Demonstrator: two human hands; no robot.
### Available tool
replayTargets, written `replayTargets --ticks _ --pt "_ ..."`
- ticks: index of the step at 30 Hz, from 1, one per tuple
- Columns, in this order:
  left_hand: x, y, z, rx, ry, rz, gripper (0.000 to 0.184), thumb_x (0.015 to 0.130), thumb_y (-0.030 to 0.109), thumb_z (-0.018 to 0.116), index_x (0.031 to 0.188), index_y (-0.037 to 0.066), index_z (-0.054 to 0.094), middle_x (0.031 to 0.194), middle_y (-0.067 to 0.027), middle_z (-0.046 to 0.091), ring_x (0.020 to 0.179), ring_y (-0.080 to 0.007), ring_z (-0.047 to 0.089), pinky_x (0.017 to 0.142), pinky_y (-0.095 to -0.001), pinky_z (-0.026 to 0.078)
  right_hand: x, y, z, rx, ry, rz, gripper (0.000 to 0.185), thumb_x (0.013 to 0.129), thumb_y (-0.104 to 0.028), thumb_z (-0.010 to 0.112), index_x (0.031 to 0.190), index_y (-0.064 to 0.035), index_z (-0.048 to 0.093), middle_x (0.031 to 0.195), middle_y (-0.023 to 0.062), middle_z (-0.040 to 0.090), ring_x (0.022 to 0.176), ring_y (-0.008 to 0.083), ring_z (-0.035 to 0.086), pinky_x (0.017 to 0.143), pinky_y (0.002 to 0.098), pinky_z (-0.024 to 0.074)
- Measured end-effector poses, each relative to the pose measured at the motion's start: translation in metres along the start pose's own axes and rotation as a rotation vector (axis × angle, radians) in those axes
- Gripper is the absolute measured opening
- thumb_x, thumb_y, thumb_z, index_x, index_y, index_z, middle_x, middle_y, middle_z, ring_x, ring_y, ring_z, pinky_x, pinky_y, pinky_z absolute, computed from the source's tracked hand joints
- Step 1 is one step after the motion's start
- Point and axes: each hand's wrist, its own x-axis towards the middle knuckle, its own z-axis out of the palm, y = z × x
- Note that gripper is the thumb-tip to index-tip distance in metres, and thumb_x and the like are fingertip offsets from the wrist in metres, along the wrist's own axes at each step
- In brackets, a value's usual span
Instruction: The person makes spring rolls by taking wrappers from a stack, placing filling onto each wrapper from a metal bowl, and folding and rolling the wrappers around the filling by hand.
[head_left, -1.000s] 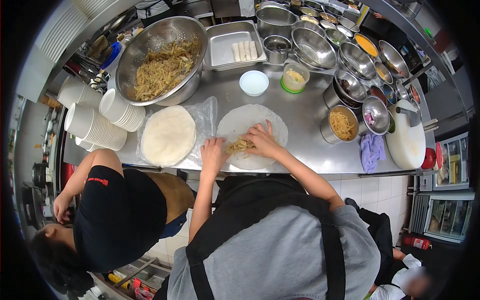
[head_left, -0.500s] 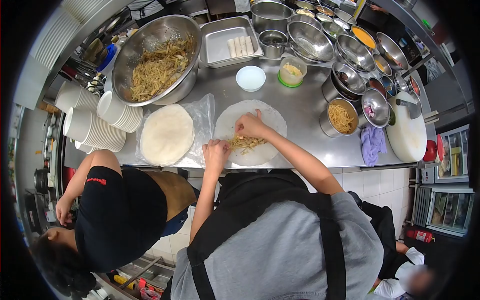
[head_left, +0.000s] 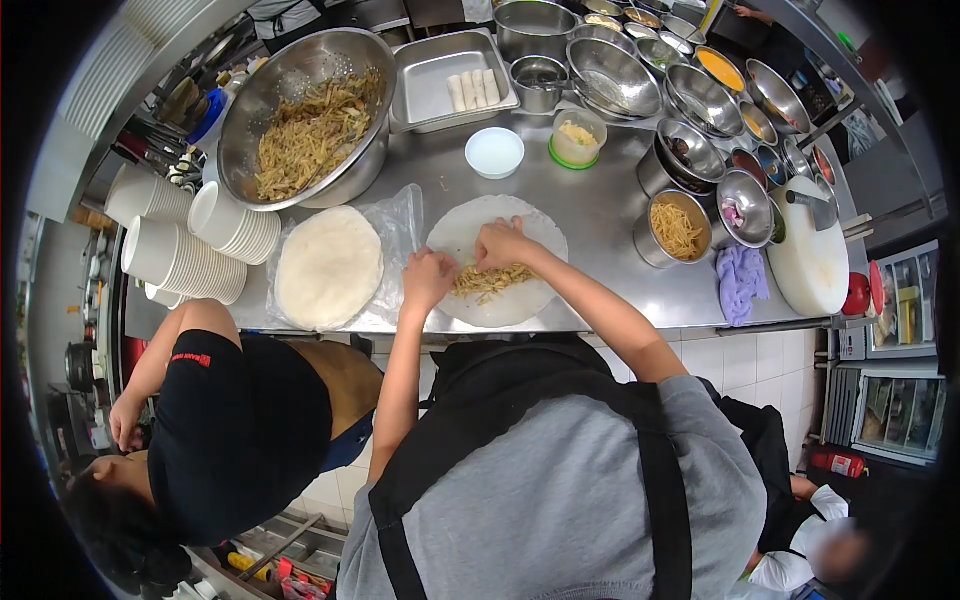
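A thin round wrapper (head_left: 540,225) lies flat on the steel counter in front of me. Across its lower half runs a strip of shredded filling (head_left: 490,283). My left hand (head_left: 429,278) is at the wrapper's left edge by the end of the filling, fingers bent together. Over the middle, my right hand (head_left: 502,245) is pinched just above the filling, palm down. What sits between the fingertips of either hand is hidden. Left of the wrapper, a stack of pale round wrappers (head_left: 329,267) rests on a clear plastic bag (head_left: 402,225).
A perforated steel bowl (head_left: 235,140) of shredded filling stands back left, beside a tray (head_left: 425,80) with several white rolls (head_left: 473,90). Behind the wrapper are a white bowl (head_left: 495,153) and a green-based tub (head_left: 578,138). A co-worker (head_left: 250,420) is at my left.
My right hand has shifted slightly down and left toward the filling, its fingers drawn in. My left hand stays at the wrapper's left edge. The whole view has shifted slightly.
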Motion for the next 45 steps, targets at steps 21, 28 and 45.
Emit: replayTargets --ticks 21,28,45 --pt "-0.005 0.008 -0.007 -0.14 -0.012 0.159 0.017 0.073 0.009 0.068 0.09 0.009 0.071 0.091 -0.0104 0.06 0.089 -0.0291 0.054 0.083 -0.0386 0.045 -0.014 0.002 -0.009 0.209 0.325 -0.214 0.008 0.071 -0.022 0.073 0.077 -0.0228 0.069 0.09 -0.0025 0.062 0.105 0.0238 0.049 0.095 0.0519 0.0241" --pt "0.004 0.03 0.001 -0.133 -0.023 0.325 0.019 0.07 0.012 0.071 0.089 0.013 0.07 0.095 -0.0053 0.058 0.095 -0.028 0.05 0.081 -0.0393 0.044 -0.076 0.037 -0.02 -0.112 0.31 -0.147 0.007 0.074 -0.014 0.068 0.078 -0.0201 0.068 0.086 -0.0026 0.062 0.101 0.0209 0.052 0.098 0.0552 0.0223" --pt "-0.017 0.042 0.006 0.065 0.058 0.365 0.051 0.06 0.03 0.08 0.105 0.013 0.064 0.1 -0.0005 0.059 0.102 -0.0226 0.048 0.089 -0.0406 0.032 -0.084 0.032 0.021 -0.103 0.453 -0.212 0.062 0.059 -0.03 0.082 0.112 -0.0108 0.058 0.107 0.0038 0.052 0.113 0.025 0.042 0.104 0.0592 0.0165"
